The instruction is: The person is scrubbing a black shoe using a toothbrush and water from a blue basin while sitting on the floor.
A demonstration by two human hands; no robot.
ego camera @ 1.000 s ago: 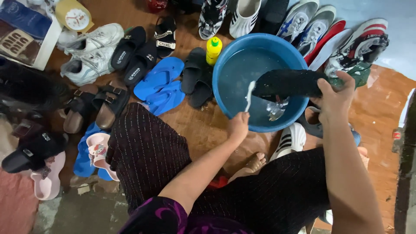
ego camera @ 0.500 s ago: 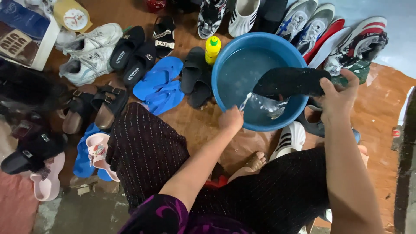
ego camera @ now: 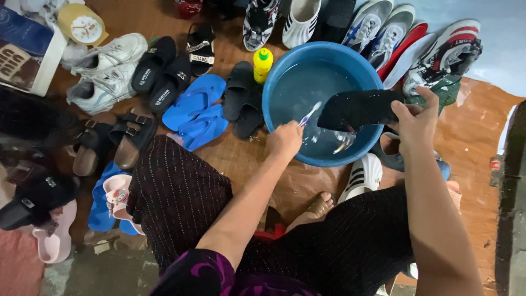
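Note:
A round blue basin with water stands on the brown floor in front of me. My right hand grips the heel end of a black slipper and holds it level over the basin. My left hand is closed on a toothbrush with a white head, at the basin's near rim. The brush points toward the slipper's toe end. Water drips from the slipper into the basin.
A yellow bottle stands left of the basin. Around it lie blue flip-flops, black slides, white sneakers, brown sandals and a row of sneakers at the back. A white slide lies by my foot.
My left hand has come up from the near rim and swung the toothbrush toward the slipper. My right hand still holds the slipper over the water.

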